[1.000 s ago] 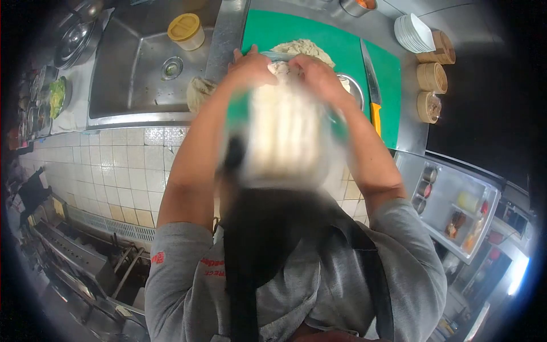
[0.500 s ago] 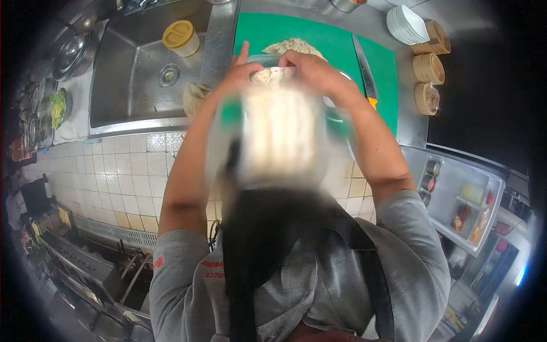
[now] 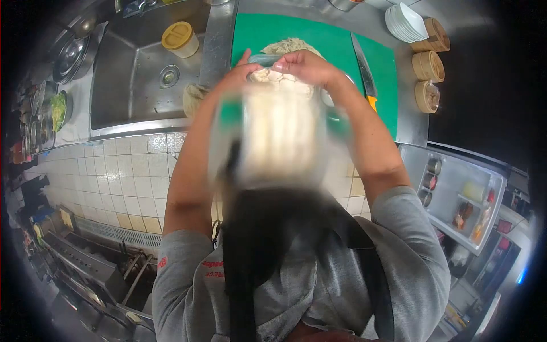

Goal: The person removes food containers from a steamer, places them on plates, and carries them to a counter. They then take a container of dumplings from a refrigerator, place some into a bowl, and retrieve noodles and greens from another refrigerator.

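Note:
A clear container [image 3: 268, 58] holds pale dough-like pieces [image 3: 282, 84] and stands over the near part of a green cutting board [image 3: 256, 34]. My left hand [image 3: 243, 70] is wrapped round its left side, one finger pointing up. At the container's top edge, my right hand [image 3: 297, 62] has thumb and fingers pinched over the pale pieces; what lies between them is too small to make out. The container's lower part is strongly blurred. Behind it lies a crumpled beige cloth [image 3: 293, 47]. A knife with an orange handle [image 3: 363, 65] rests on the board's right side.
Left is a steel sink [image 3: 119, 85] with a yellow-lidded tub [image 3: 181, 40]. A beige cloth [image 3: 195, 98] hangs at its edge. White plates [image 3: 405, 24] and bamboo steamers [image 3: 428, 66] stand at the right. An open drawer-like compartment [image 3: 450, 194] lies below them.
My right hand has shifted slightly right and down, and more of the pale pieces now show between my hands. My left hand has barely moved.

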A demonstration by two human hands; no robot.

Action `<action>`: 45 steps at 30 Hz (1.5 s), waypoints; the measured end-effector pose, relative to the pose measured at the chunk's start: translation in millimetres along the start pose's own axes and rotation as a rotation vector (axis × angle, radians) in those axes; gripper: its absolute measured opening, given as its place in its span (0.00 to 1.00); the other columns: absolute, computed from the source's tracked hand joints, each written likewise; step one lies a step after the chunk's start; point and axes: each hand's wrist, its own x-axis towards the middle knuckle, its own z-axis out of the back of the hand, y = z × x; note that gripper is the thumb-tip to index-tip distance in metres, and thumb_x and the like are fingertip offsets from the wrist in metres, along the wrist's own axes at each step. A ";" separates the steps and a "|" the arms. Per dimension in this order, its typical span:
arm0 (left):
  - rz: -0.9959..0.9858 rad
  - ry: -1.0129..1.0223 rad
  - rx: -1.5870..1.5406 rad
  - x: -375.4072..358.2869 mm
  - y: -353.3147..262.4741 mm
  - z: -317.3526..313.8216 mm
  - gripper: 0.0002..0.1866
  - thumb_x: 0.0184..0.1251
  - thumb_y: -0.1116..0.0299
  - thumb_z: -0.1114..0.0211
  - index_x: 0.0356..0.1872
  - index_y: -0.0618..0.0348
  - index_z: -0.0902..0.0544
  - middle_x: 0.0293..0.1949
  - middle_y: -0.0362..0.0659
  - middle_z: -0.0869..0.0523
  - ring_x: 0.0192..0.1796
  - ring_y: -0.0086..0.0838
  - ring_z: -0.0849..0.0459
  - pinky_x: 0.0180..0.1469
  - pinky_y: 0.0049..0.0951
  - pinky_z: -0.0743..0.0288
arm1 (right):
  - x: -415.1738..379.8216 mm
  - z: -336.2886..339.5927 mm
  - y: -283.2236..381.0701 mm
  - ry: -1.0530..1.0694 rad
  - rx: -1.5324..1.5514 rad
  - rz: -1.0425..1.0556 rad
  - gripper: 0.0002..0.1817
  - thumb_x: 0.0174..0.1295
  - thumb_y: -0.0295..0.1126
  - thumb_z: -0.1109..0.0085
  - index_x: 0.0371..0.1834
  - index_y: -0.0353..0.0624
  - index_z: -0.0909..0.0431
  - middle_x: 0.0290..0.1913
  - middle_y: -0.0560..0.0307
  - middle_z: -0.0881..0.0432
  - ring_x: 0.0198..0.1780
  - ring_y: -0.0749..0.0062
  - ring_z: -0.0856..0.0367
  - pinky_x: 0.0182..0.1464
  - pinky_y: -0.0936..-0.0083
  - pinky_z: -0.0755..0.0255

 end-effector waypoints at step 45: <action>-0.257 -0.505 0.520 1.6 -30.6 -24.1 0.33 0.52 0.63 0.25 0.61 0.53 0.25 0.71 0.59 0.38 0.72 0.43 0.37 0.68 0.38 0.38 | -61.3 -30.3 -6.9 -0.634 -0.215 0.295 0.19 0.55 0.29 0.33 0.51 0.44 0.19 0.43 0.48 0.15 0.45 0.56 0.18 0.50 0.67 0.25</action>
